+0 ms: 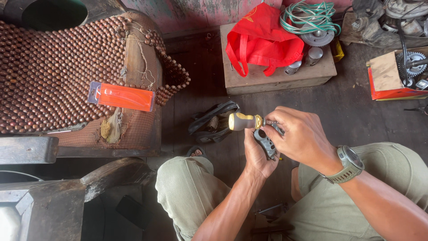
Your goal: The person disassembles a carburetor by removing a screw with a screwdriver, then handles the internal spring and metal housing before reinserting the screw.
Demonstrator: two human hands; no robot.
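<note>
My left hand cups a small grey metal part from below, fingers curled round it, above my knees. My right hand is closed on the shank of a yellow-and-black-handled screwdriver, its handle pointing left and its tip against the part. Below: dark, worn floorboards. Ahead, a wooden box bears a red bag and coiled green hose. Left, a beaded seat cover carries an orange blister pack.
</note>
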